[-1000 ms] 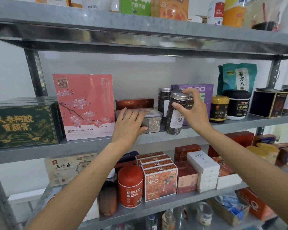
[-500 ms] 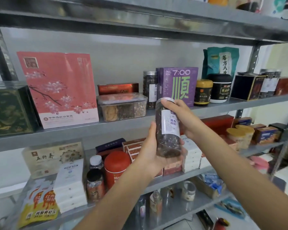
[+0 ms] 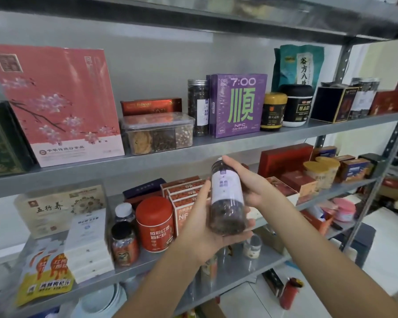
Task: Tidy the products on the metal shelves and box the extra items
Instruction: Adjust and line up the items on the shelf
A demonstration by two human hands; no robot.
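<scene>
A clear jar of dark dried tea (image 3: pixel 226 198) with a white label is held in front of the shelves, tilted slightly, between both hands. My left hand (image 3: pixel 198 226) cradles its base from below with the thumb up its left side. My right hand (image 3: pixel 246 180) grips its upper part, fingertips near the lid. A matching jar (image 3: pixel 198 107) stands on the middle metal shelf (image 3: pixel 216 145) beside the purple 7:00 box (image 3: pixel 238 105).
The middle shelf also carries a pink blossom box (image 3: pixel 55 104), a clear compartment tub (image 3: pixel 157 133), a yellow-lidded jar (image 3: pixel 274 111) and a black jar (image 3: pixel 296 105). The lower shelf (image 3: pixel 147 262) holds a red tin (image 3: pixel 154 223), stacked NFC boxes and white boxes (image 3: pixel 87 244).
The jar came off the middle shelf and down in front of the lower shelf. My left hand left the clear tub and now supports the jar's base.
</scene>
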